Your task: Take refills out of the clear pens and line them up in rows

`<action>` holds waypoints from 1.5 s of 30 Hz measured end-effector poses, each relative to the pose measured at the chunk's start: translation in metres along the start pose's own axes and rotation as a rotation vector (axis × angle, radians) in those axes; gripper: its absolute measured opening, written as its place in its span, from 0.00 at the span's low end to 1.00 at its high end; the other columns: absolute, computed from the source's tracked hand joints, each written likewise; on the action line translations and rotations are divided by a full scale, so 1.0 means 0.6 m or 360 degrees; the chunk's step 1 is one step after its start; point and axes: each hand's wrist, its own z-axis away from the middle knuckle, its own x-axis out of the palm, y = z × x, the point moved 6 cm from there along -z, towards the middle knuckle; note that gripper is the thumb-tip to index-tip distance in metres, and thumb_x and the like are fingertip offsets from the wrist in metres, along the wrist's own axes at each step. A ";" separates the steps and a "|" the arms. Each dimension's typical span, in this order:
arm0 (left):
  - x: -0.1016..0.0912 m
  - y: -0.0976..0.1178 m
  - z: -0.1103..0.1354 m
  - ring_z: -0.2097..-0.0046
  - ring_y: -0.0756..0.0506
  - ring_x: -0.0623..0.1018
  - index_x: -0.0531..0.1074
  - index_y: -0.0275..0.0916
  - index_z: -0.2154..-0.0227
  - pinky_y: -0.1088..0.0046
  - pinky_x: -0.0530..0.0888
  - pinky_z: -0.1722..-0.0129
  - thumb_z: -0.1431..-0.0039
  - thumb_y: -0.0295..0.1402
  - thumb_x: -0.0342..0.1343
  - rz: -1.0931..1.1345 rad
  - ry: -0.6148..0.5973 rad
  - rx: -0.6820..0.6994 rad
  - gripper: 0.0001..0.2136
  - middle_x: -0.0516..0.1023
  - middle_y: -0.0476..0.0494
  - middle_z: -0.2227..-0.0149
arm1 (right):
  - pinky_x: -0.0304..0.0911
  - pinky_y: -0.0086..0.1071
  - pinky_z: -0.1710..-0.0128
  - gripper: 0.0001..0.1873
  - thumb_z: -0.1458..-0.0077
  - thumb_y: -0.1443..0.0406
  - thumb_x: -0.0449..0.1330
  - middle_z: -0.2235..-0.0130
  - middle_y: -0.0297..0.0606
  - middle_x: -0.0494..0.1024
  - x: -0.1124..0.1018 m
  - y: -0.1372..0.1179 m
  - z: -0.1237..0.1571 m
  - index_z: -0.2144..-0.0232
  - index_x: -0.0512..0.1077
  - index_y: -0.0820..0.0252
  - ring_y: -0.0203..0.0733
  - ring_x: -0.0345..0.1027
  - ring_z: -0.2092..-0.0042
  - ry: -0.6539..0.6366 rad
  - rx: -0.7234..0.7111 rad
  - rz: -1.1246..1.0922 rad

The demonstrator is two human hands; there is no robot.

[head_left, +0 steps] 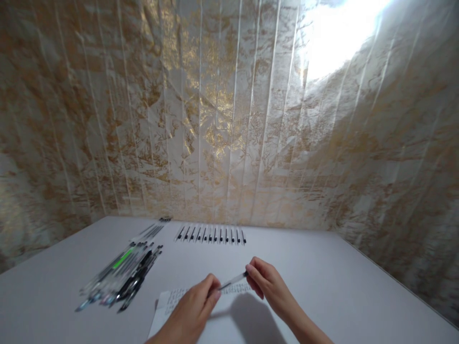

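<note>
A slim clear-bodied pen (234, 280) with dark ends is held between both hands, slanting up to the right above a sheet of paper (215, 329). My left hand (195, 303) pinches its lower left end, and that tip is hidden in the fingers. At the upper right end, my right hand (263, 279) grips the dark part between thumb and fingertips. Rows of handwriting run across the top of the paper, and the shadow of the right hand falls on it.
A neat row of clear pens (210, 235) with black parts lies at the back. To the left is a pile of assorted pens (124, 274), one bright green. Thin refills (152, 231) and small black pieces (165, 219) lie behind it. A shiny patterned curtain (215, 119) hangs beyond the white table (322, 282).
</note>
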 end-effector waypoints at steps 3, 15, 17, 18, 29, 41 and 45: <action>-0.006 0.004 -0.001 0.65 0.47 0.73 0.63 0.42 0.68 0.74 0.65 0.63 0.37 0.36 0.44 0.0000 0.0033 0.0021 0.07 0.74 0.50 0.68 | 0.42 0.25 0.83 0.26 0.46 0.41 0.53 0.82 0.26 0.62 0.002 0.003 0.000 0.77 0.61 0.58 0.28 0.47 0.82 -0.0043 0.0065 0.0016; -0.008 0.005 -0.007 0.71 0.49 0.66 0.72 0.38 0.69 0.75 0.60 0.69 0.38 0.45 0.45 0.0330 -0.0076 -0.0032 0.17 0.65 0.54 0.76 | 0.52 0.27 0.77 0.22 0.46 0.47 0.56 0.79 0.26 0.62 -0.029 -0.035 -0.003 0.76 0.63 0.58 0.31 0.53 0.78 -0.0025 -0.0149 0.0167; -0.010 -0.006 -0.013 0.75 0.50 0.60 0.72 0.38 0.68 0.75 0.57 0.73 0.39 0.50 0.45 0.0486 -0.0053 -0.0059 0.20 0.57 0.57 0.80 | 0.55 0.28 0.78 0.22 0.49 0.46 0.59 0.78 0.27 0.64 -0.042 -0.039 -0.006 0.74 0.64 0.58 0.32 0.56 0.78 0.0012 -0.0150 -0.0078; -0.010 -0.012 -0.016 0.76 0.51 0.57 0.72 0.38 0.67 0.75 0.55 0.75 0.40 0.53 0.45 0.0558 -0.0040 -0.0067 0.23 0.53 0.58 0.81 | 0.56 0.28 0.77 0.22 0.51 0.46 0.61 0.77 0.28 0.66 -0.044 -0.039 -0.006 0.73 0.64 0.58 0.32 0.58 0.77 0.0025 -0.0128 -0.0211; 0.016 -0.007 -0.008 0.76 0.52 0.64 0.68 0.39 0.61 0.78 0.59 0.74 0.47 0.34 0.55 0.0449 -0.0066 -0.0108 0.11 0.61 0.59 0.79 | 0.40 0.22 0.81 0.26 0.62 0.50 0.71 0.78 0.25 0.63 0.100 0.039 0.028 0.68 0.69 0.62 0.25 0.48 0.79 0.0007 0.0440 -0.1210; -0.028 0.019 0.001 0.69 0.48 0.73 0.69 0.42 0.68 0.75 0.66 0.67 0.39 0.39 0.47 -0.0102 0.0212 -0.0032 0.09 0.77 0.51 0.69 | 0.36 0.20 0.84 0.31 0.67 0.50 0.74 0.76 0.25 0.65 0.087 0.051 0.028 0.64 0.71 0.63 0.22 0.42 0.81 0.0159 0.0495 -0.1531; -0.036 0.025 0.003 0.69 0.48 0.74 0.69 0.43 0.68 0.75 0.66 0.67 0.40 0.38 0.48 -0.0143 0.0270 -0.0006 0.07 0.79 0.52 0.67 | 0.38 0.19 0.84 0.32 0.66 0.50 0.73 0.77 0.26 0.64 0.064 0.054 0.020 0.64 0.73 0.64 0.22 0.44 0.81 0.0337 0.0429 -0.1612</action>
